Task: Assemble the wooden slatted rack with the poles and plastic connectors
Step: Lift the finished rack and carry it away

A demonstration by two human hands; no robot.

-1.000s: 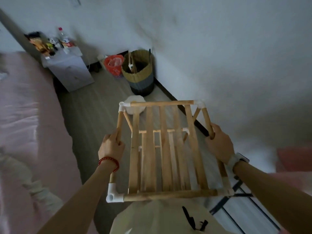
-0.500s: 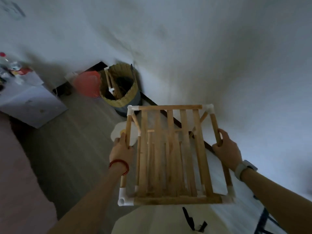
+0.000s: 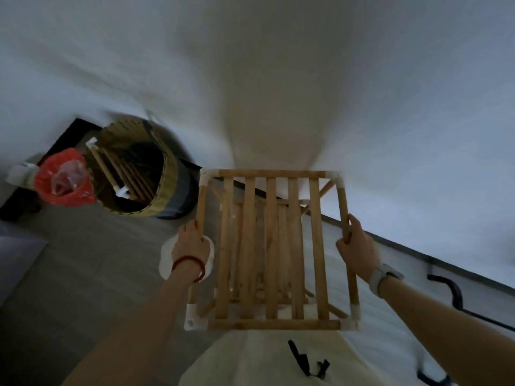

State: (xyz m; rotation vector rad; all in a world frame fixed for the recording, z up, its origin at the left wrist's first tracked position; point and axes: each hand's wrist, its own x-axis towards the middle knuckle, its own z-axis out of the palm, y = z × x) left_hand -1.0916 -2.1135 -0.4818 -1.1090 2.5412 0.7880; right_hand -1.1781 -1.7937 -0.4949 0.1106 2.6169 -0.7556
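The left hand (image 3: 191, 245) at nine o'clock gripped one side pole, and the right hand (image 3: 356, 250) at three o'clock gripped the other. Between them hung the wooden slatted rack with white plastic corner pieces (image 3: 274, 246), a second shelf below. It looked built. Next came a flat landing. At ten o'clock, farther off, stood a round woven basket (image 3: 164, 190).

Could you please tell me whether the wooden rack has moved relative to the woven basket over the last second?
Yes. The rack has shifted right, away from the woven basket and along the wall.
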